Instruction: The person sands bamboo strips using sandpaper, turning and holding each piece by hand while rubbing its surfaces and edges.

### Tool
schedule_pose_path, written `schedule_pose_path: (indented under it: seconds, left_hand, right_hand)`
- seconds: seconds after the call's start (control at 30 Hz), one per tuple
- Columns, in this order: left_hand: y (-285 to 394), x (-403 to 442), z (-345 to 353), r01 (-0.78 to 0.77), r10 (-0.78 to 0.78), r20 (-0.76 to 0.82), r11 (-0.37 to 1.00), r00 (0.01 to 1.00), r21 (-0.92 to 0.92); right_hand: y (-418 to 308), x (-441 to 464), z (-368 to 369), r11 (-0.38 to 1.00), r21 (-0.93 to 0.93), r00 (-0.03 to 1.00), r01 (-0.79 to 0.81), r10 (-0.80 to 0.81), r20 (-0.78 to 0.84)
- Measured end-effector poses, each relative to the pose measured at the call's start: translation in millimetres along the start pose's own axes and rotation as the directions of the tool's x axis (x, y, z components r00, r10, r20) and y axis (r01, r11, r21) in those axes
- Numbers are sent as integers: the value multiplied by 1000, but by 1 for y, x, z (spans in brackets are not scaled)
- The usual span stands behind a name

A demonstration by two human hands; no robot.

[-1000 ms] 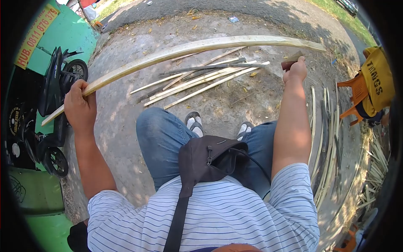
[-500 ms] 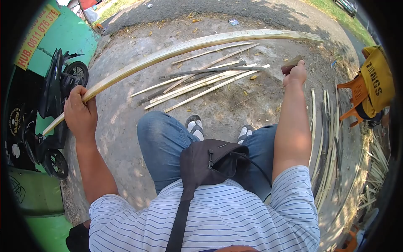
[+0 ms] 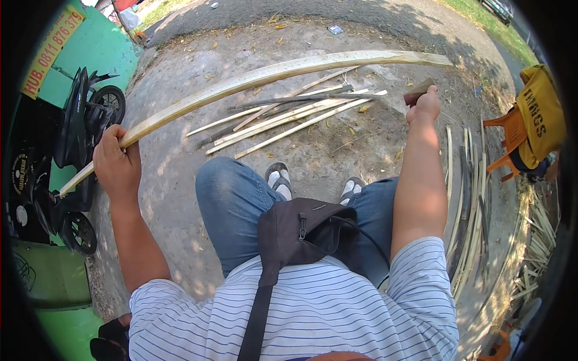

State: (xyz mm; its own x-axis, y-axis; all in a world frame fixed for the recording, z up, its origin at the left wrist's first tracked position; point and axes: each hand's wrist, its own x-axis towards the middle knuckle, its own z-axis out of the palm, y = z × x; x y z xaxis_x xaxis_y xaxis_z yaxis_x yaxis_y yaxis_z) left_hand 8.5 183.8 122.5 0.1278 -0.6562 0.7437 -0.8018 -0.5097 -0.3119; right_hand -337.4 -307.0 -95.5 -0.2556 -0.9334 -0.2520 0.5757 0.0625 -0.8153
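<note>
My left hand is closed around the near end of a long pale wooden strip. The strip slants up across the view to the right, appearing curved, and its short tail sticks out below my fist. Out in front on the right, my right hand grips a short, flat, reddish-brown block whose exact kind I cannot make out. The block is apart from the strip, just below its far end. Beneath the strip, several loose pale and dark strips lie crossed on the ground.
More long strips lie at the right, beside a pile of split pieces. An orange chair with a yellow cloth stands at the right edge. A black motorcycle is parked left, by a green wall.
The far part of the strip has dropped a little toward me and shifted slightly left. My left hand has sunk very slightly, while my right hand has hardly moved.
</note>
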Motion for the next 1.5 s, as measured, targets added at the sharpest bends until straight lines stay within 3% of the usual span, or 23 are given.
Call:
schedule_pose_path:
  seconds: [0.8, 1.5]
  left_hand:
    - [-11, -8, 0, -5, 5, -1, 1000, 1000, -11]
    - [-14, -13, 2, 73, -70, 118, 997, 991, -18]
  right_hand:
    - [5, 1, -1, 1000, -24, 1000, -13, 13, -19]
    - [14, 15, -7, 999, -41, 999, -36, 35, -14]
